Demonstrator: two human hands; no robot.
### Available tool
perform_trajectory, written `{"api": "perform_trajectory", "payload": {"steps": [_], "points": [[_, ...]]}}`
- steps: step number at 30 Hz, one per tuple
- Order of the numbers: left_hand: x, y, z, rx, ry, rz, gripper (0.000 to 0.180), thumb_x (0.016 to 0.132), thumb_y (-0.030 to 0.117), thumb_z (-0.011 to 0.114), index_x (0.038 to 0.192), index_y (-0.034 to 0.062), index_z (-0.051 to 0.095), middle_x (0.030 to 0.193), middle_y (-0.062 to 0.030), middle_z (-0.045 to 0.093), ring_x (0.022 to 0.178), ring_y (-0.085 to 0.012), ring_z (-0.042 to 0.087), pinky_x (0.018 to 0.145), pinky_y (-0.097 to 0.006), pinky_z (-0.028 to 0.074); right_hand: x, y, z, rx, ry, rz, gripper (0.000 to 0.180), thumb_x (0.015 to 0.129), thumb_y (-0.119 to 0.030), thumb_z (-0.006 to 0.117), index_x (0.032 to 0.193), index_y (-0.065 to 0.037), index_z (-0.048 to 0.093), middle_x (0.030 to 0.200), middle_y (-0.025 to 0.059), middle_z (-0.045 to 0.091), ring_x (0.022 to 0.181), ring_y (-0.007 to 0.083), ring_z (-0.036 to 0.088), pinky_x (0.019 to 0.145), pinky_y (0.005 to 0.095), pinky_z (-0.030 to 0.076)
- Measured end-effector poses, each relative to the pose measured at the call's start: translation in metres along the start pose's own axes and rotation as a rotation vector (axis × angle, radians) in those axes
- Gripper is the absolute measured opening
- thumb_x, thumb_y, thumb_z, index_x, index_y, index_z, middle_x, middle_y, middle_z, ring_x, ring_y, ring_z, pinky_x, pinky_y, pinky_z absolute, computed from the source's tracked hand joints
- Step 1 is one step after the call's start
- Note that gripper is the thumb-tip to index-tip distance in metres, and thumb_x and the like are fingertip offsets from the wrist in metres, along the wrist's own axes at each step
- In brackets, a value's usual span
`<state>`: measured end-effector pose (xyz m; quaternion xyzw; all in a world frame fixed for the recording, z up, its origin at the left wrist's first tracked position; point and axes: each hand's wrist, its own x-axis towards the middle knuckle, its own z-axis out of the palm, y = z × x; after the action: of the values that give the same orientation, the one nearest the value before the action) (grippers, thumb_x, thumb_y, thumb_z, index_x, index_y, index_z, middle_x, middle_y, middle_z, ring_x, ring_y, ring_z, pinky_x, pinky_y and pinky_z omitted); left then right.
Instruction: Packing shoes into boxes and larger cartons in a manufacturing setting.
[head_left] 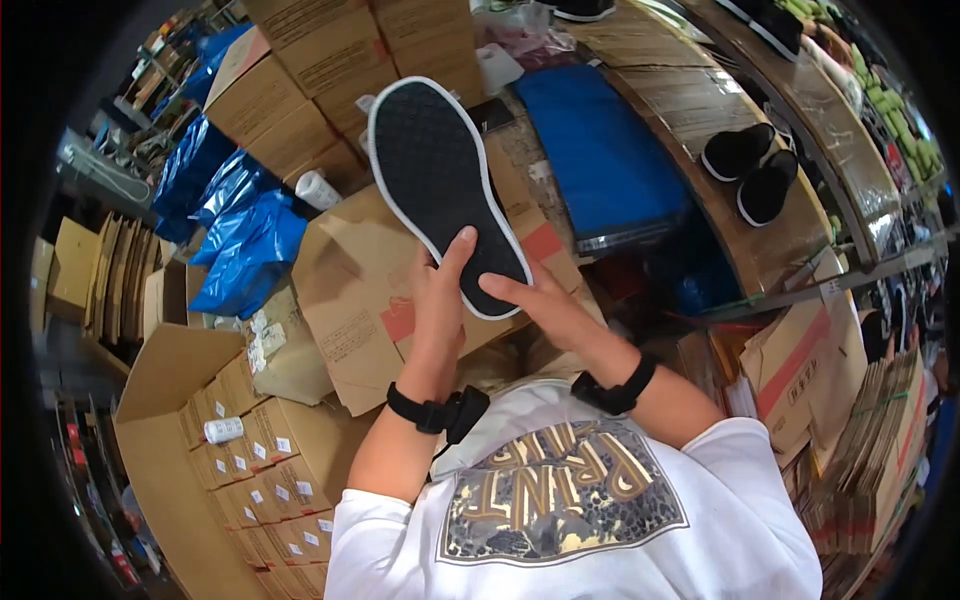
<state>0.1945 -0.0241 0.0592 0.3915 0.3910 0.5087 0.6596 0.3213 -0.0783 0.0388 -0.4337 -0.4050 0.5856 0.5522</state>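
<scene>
Sole (435, 165) partly hides cardboard (340, 295); blue bags (250, 255) left.

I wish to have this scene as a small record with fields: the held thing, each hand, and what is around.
Held: sole, black with white edge; any upper is hidden
Left hand: grips its narrow end, thumb on the black face
Right hand: same end, thumb also on the face
Left side: open carton of small boxes, white cylinder on them; blue plastic beyond
Right side: two black shoes
</scene>
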Motion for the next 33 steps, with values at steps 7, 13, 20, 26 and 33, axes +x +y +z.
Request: {"api": "perform_trajectory", "payload": {"steps": [7, 13, 20, 26, 33], "points": [[0.03, 0.04, -0.004, -0.087, -0.122, -0.072, 0.053, 0.091, 0.031, 0.069, 0.128, -0.0006, 0.048, 0.117, -0.0121, 0.063, 0.1, -0.0196, 0.065, 0.085, -0.035, 0.054, -0.009, -0.015, -0.013, -0.002, -0.025, -0.045, 0.065, 0.086, -0.029, 0.073, 0.133, 0.005, 0.042, 0.124, 0.0117, 0.056, 0.114, 0.0163, 0.054, 0.097, 0.0295, 0.044], [0.042, 0.045, 0.041, 0.054, -0.239, -0.047, 0.052, 0.093, 0.038, 0.065, 0.127, 0.0023, 0.047, 0.112, -0.0106, 0.063, 0.102, -0.0201, 0.065, 0.086, -0.037, 0.054, -0.026, -0.029, -0.039, 0.182, 0.007, -0.142, 0.067, 0.087, -0.03, 0.071, 0.137, 0.004, 0.042, 0.124, 0.0104, 0.056, 0.115, 0.0171, 0.054, 0.102, 0.03, 0.039], [0.089, -0.003, 0.085, 1.131, -0.914, 0.702, 0.02, 0.088, 0.016, 0.062, 0.105, 0.0083, 0.07, 0.105, -0.0147, 0.066, 0.095, -0.0339, 0.064, 0.083, -0.04, 0.052, -0.081, -0.061, -0.158, 0.077, 0.534, -0.292, 0.057, 0.083, -0.02, 0.068, 0.132, 0.003, 0.051, 0.12, 0.0104, 0.062, 0.108, 0.0174, 0.059, 0.097, 0.0291, 0.044], [0.116, -0.14, 0.143, 1.349, -0.903, 0.821, 0.019, 0.081, 0.013, 0.067, 0.098, 0.0064, 0.069, 0.094, -0.0131, 0.065, 0.088, -0.0333, 0.064, 0.078, -0.042, 0.054, -0.126, -0.047, -0.181, 0.11, 0.73, -0.188, 0.055, 0.084, -0.021, 0.067, 0.131, 0.002, 0.052, 0.116, 0.0091, 0.063, 0.104, 0.0168, 0.059, 0.094, 0.0285, 0.045], [0.117, -0.159, 0.18, 1.746, -0.852, 0.811, 0.018, 0.08, 0.021, 0.068, 0.09, 0.0071, 0.062, 0.091, -0.0095, 0.062, 0.086, -0.0334, 0.065, 0.072, -0.044, 0.056, -0.149, -0.016, -0.185, 0.108, 0.632, -0.155, 0.063, 0.08, -0.024, 0.068, 0.134, 0.003, 0.049, 0.119, 0.009, 0.06, 0.108, 0.0165, 0.055, 0.098, 0.0291, 0.041]]}}
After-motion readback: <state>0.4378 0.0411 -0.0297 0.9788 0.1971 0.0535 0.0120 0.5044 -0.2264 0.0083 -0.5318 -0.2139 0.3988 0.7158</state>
